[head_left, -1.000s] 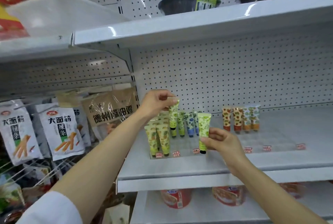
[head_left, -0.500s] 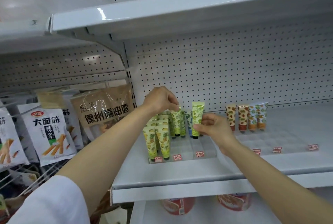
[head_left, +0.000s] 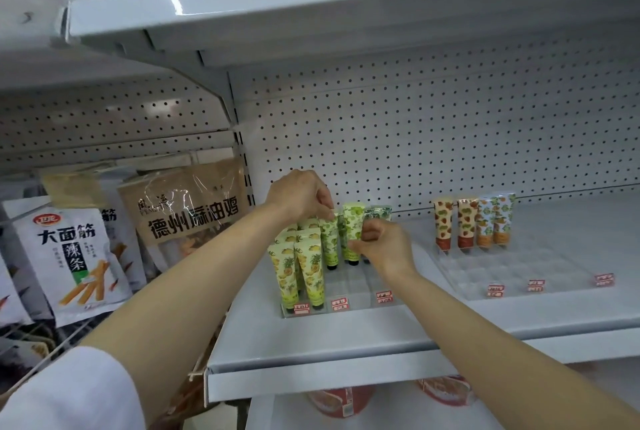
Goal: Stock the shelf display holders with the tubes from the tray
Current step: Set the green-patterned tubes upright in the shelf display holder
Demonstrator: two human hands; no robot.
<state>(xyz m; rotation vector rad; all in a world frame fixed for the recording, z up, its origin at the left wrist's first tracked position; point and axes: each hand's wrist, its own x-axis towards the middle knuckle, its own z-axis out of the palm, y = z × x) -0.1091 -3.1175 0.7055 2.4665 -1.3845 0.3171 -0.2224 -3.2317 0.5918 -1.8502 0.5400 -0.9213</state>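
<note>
— What's each hand got, looking down from the head camera?

— The left hand (head_left: 300,194) pinches the top edge of a green tube (head_left: 329,239) standing in the clear holder (head_left: 349,291) on the shelf (head_left: 346,336). The right hand (head_left: 382,246) curls round a lighter green tube (head_left: 352,232), upright, cap down, just beside the first.

— And the rest?

— Pineapple tubes (head_left: 299,270) fill the front left slots. Well apart to the right, four orange-patterned tubes (head_left: 472,225) stand in a second holder (head_left: 519,273).

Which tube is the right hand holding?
The green grape-print tube, gripped by the right hand beside the left hand's tube, behind the pineapple tubes.
</note>
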